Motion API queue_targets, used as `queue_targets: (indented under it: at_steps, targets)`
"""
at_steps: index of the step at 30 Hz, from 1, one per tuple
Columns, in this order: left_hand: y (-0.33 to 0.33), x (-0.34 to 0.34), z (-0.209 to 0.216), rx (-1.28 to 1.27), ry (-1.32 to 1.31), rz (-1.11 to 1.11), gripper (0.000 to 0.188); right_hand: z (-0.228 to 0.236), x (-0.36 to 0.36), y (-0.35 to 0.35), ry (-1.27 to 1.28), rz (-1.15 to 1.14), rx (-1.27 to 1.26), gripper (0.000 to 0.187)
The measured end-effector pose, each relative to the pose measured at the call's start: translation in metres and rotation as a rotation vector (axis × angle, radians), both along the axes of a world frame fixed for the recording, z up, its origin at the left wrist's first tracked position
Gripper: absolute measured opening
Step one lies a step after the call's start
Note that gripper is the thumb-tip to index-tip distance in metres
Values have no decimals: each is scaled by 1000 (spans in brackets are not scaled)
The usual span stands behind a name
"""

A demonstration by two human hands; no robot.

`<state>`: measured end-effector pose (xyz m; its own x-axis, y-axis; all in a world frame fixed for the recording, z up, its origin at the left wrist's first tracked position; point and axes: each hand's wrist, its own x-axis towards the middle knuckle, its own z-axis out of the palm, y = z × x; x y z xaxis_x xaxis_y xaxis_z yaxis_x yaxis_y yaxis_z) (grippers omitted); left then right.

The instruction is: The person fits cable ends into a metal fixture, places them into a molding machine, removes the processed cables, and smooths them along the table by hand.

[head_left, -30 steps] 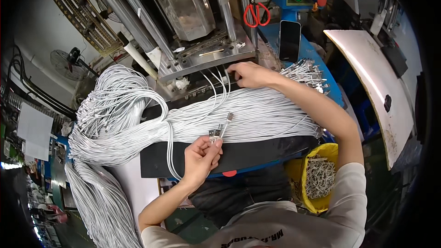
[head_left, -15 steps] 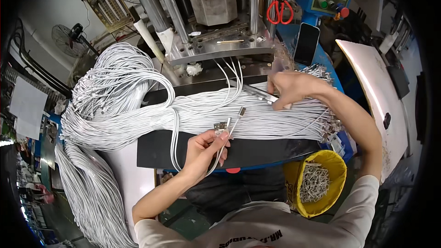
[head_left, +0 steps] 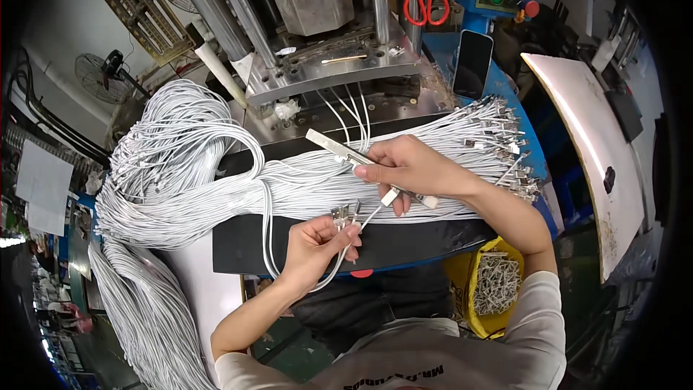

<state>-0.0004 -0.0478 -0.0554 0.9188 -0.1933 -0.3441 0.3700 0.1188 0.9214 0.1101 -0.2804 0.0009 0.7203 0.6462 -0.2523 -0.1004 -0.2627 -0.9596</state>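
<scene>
In the head view, my left hand (head_left: 317,245) was at the near edge of the bench, thumb and fingers pinching a small group of metal-tipped plugs (head_left: 339,214) that pointed to the far side. White leads looped down from them, near my wrist. My right hand (head_left: 411,170) was farther out and to the right, fingers and thumb closed around a slim metal bar (head_left: 328,144) that slanted from far left to near right, above the cables. Just beneath those fingers was a pale plug end (head_left: 390,196), its lead running back to my left hand; I could not tell whether it was seated in the bar.

Under my right hand, a thick spread of white cables (head_left: 296,195) lay across the bench over a black pad (head_left: 245,249), with a cluster of plug ends (head_left: 498,130) at the right. A coiled heap (head_left: 180,123) rose at the left, and a long hank (head_left: 151,318) hung nearer to me. On the far side, a few cables (head_left: 364,112) reached in under the steel plate (head_left: 332,76) of a press. To its right were red-handled scissors (head_left: 429,11) and a dark-screened phone (head_left: 473,65). Near right, a yellow bin (head_left: 480,325) held many small pale pieces (head_left: 498,282)
</scene>
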Motion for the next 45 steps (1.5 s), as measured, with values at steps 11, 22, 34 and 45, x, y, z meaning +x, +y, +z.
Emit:
queue_targets:
  at_steps: [11,22,34,45]
  targets:
    - [-2,3,2,-2,2,-72,11,-15,-17,8,-43,125,-89,48]
    - [7,7,13,2,13,20,23,-22,-22,6,35,104,59,46]
    - [6,5,7,35,-23,-33,26,-29,-22,7,-77,100,-61,57]
    - [4,1,9,49,-61,-90,44,-26,-23,10,26,103,-113,47]
